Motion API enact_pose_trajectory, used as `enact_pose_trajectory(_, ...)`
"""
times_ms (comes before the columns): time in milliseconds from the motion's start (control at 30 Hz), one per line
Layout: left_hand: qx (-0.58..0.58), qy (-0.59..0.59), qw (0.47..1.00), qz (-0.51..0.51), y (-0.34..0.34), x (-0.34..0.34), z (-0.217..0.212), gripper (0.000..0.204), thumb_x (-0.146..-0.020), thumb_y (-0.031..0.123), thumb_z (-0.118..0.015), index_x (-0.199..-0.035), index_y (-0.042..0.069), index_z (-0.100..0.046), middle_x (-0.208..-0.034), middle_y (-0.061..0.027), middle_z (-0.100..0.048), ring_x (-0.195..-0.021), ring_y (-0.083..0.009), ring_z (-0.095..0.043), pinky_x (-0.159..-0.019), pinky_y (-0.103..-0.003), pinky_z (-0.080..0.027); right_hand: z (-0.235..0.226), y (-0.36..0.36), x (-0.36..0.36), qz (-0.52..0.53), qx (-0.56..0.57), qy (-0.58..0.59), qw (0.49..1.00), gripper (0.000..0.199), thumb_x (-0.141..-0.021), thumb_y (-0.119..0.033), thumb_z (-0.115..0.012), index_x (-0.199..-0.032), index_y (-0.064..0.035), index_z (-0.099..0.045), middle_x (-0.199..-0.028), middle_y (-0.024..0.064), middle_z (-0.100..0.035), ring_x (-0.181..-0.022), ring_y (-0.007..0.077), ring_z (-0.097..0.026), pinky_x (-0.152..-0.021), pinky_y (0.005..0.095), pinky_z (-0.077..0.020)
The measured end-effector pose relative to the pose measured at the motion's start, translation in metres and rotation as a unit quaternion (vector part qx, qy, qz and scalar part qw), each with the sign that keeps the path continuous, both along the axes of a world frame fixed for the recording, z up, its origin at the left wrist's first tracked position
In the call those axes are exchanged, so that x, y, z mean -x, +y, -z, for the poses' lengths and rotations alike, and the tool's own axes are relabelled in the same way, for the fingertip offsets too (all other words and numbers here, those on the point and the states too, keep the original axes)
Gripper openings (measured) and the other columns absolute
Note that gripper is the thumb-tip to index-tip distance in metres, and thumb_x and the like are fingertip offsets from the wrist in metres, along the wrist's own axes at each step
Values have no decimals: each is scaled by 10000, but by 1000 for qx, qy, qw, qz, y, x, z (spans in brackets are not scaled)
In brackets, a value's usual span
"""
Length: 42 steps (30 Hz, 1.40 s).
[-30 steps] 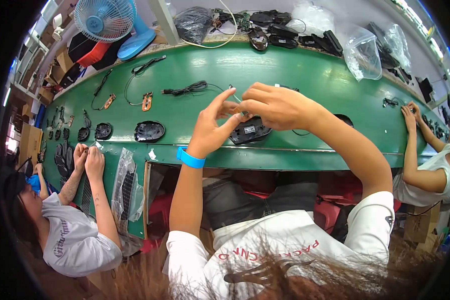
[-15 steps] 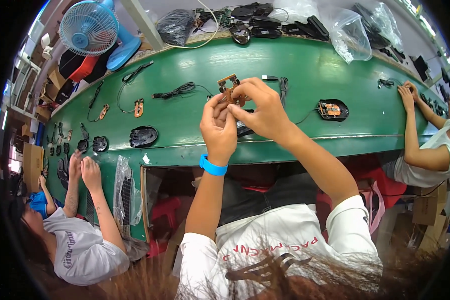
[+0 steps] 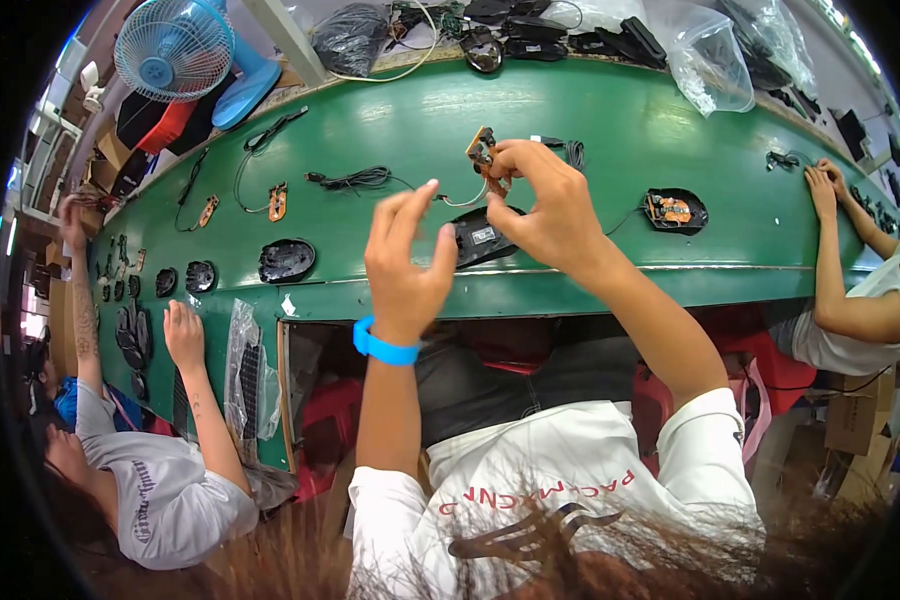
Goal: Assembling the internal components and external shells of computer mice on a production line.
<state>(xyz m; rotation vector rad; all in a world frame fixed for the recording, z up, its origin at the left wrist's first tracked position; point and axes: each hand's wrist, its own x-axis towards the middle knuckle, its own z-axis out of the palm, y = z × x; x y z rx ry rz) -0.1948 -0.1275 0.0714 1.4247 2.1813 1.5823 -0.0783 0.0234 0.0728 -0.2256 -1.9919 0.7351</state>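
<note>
Pinched in my right hand (image 3: 550,205) is an orange-brown circuit board (image 3: 483,150) with dark parts on it, held up above the green bench. A cable (image 3: 360,178) runs from the board and lies loosely coiled on the bench to the left. My left hand (image 3: 408,265), with a blue band at the wrist, is off the board, its fingers apart and nothing in them. Between the hands, partly covered by my right thumb, a black mouse shell (image 3: 482,238) lies on the bench. To the right sits an open mouse shell (image 3: 676,210) with an orange board inside.
The green bench (image 3: 400,110) carries more black shells (image 3: 287,260) and cabled orange boards (image 3: 278,202) on the left. Along its back lie plastic bags (image 3: 710,60) and dark parts. A blue fan (image 3: 175,50) stands far left. Co-workers sit on both sides.
My left hand has let go of the board and moved left and down, opening. My right hand keeps the board, now tilted. The left co-worker's one arm has swung outward.
</note>
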Motion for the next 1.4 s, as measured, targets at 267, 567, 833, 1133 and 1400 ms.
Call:
enact_pose_trajectory(267, -16, 90, 985, 145, 3, 49, 34, 189, -886, 55, -707, -1069, 13, -719, -925, -110, -723, -735, -231, -657, -692, -350, -531, 15, 8, -4, -9, -30, -21, 999, 254, -730, 22, -709, -952, -17, -592, -1062, 136, -675, -868, 261, -675, -790, 358, -556)
enact_pose_trajectory(567, 16, -28, 998, 48, -26, 44, 46, 114, -876, 65, -722, -974, 7, -719, -828, -109, -698, -662, -207, -638, -619, -328, -498, 37, -2, -15, 52, -136, -69, 987, 266, -707, 23, -717, -942, -55, -622, -1123, 121, -670, -940, 302, -670, -793, 386, -567)
enact_pose_trajectory(833, 76, 124, 989, 39, -17, 45, 57, 76, -883, 69, -701, -920, 3, -698, -801, -115, -671, -629, -237, -613, -585, -338, -473, 46, -13, -21, 60, -199, -128, 970, 274, -691, -8, -725, -945, -63, -640, -1135, 106, -669, -901, 269, -656, -747, 374, -560)
enact_pose_trajectory(1133, 94, 177, 979, 44, -16, 53, 60, 63, -864, 69, -694, -895, 15, -690, -816, -141, -658, -697, -332, -633, -610, -407, -486, 55, -23, -19, 58, -197, -145, 968, 266, -693, -21, -719, -944, -58, -642, -1133, 106, -670, -895, 261, -651, -744, 378, -560)
enact_pose_trajectory(1400, 138, 218, 965, 47, -13, 50, 53, 51, -855, 86, -693, -898, 59, -699, -813, -104, -649, -728, -332, -645, -630, -428, -502, 54, -27, -17, 50, -197, -141, 969, 270, -690, -20, -722, -945, -58, -643, -1125, 100, -674, -888, 261, -651, -734, 377, -559)
